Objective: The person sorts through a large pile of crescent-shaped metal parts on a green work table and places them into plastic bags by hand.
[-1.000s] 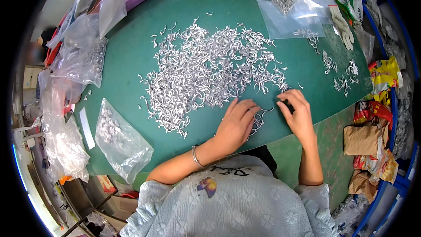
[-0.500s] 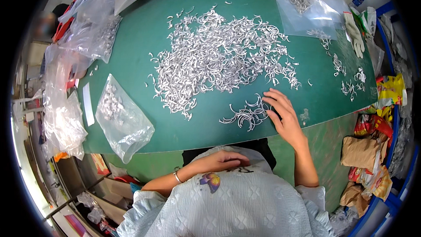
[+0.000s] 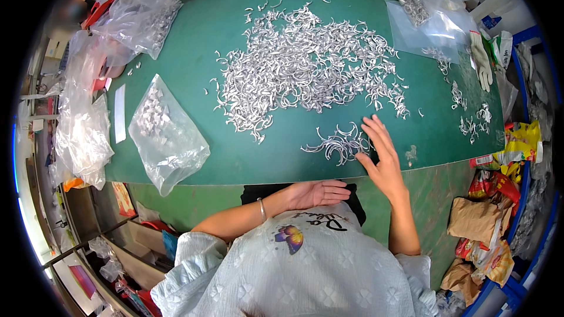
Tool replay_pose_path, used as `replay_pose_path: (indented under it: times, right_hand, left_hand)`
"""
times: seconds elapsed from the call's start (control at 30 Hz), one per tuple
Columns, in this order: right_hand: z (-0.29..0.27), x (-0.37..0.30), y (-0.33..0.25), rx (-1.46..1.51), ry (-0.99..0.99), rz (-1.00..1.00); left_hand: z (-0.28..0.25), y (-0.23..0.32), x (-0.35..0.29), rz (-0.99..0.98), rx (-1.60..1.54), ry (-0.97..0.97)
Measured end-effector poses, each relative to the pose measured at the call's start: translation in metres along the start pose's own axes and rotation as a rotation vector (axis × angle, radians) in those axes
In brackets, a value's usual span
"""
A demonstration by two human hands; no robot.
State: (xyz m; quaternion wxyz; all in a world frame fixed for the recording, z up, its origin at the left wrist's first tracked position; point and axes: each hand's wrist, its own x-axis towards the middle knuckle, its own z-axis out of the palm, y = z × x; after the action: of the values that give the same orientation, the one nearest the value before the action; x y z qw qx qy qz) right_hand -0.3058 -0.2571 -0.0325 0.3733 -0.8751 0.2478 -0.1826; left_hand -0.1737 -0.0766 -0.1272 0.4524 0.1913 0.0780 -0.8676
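A small cluster of curved silver metal pieces (image 3: 339,144) lies on the green surface (image 3: 194,41) near its front edge, directly to the left of the right hand (image 3: 383,158), whose fingers (image 3: 376,132) are spread wide and flat, tips touching the cluster's right side. The crescent pieces fan out with the heap's long axis running left to right. The left hand (image 3: 314,194) rests below the edge, open, palm up, holding nothing, farther off. Beyond lies the large heap of thin, shiny pieces (image 3: 305,73); a clear plastic bag (image 3: 167,135) sits well left.
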Motion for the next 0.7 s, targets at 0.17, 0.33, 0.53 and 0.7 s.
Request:
replay_pose_path:
  times: [0.17,0.33,0.53,0.7]
  right_hand:
    - [-0.002,-0.011,0.001,-0.042,-0.083,-0.04]
    - [0.002,-0.009,-0.004,-0.044,-0.053,-0.052]
    - [-0.016,0.004,0.006,-0.115,0.203,-0.046]
    - [-0.102,0.07,0.102,-0.259,0.573,0.19]
  left_hand:
    - [0.01,0.004,0.006,0.022,-0.039,0.066]
    - [0.012,0.005,0.012,-0.022,0.009,0.054]
    - [0.008,0.004,-0.002,0.033,0.086,0.091]
    - [-0.001,0.004,-0.013,-0.002,0.418,0.102]
